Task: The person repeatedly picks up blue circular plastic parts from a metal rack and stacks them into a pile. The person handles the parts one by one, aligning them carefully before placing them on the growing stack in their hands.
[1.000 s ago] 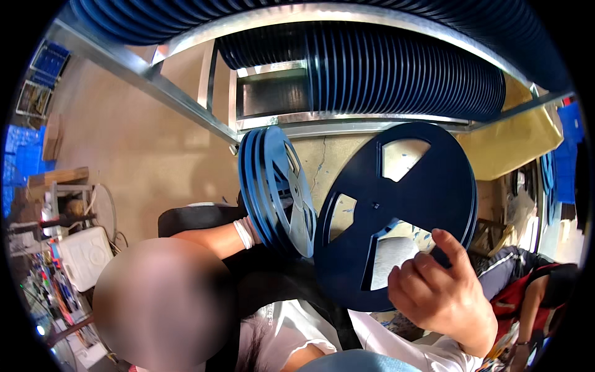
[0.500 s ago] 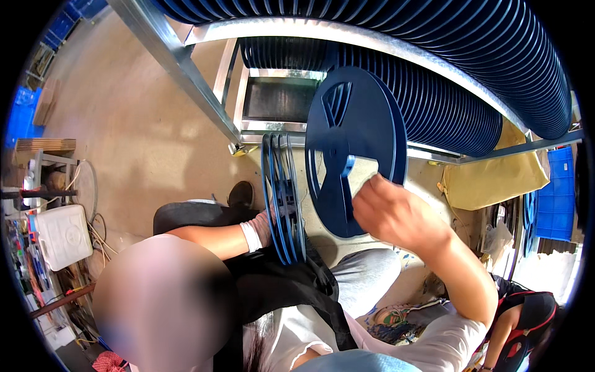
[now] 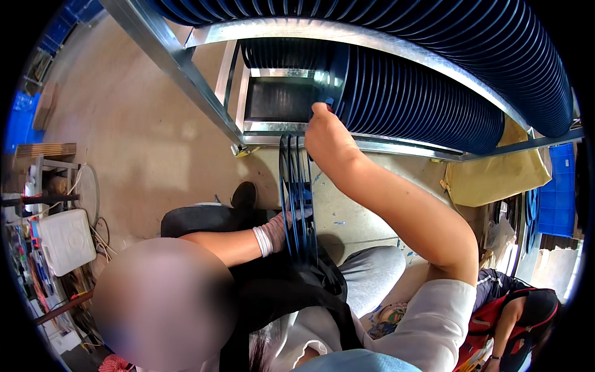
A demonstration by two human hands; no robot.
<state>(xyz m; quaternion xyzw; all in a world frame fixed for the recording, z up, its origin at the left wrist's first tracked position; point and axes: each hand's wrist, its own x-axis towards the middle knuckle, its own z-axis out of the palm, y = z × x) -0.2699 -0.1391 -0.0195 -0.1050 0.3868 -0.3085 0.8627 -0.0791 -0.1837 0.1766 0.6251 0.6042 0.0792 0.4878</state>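
My left hand (image 3: 290,224), in a greyish glove with a white cuff, grips several thin blue reels (image 3: 300,167). They stand upright on edge over my lap, and they partly hide its fingers. My right arm stretches forward to the lower shelf of a metal rack. There my right hand (image 3: 331,136) is closed at a dark blue reel (image 3: 338,68), at the left end of a tight row of reels (image 3: 421,99). A small blue piece shows by its fingertips; most of what lies inside the grip is hidden.
The rack's metal frame (image 3: 297,30) carries an upper row of reels (image 3: 458,37). A yellow sheet (image 3: 496,177) and a blue crate (image 3: 556,192) are at right. Another person (image 3: 514,316) bends at lower right. A white case (image 3: 67,240) stands left; a blurred round shape covers the lower left.
My right hand has carried the blue reel forward and left, from over my lap into the lower shelf's row. The reels in my left hand have shifted slightly right.
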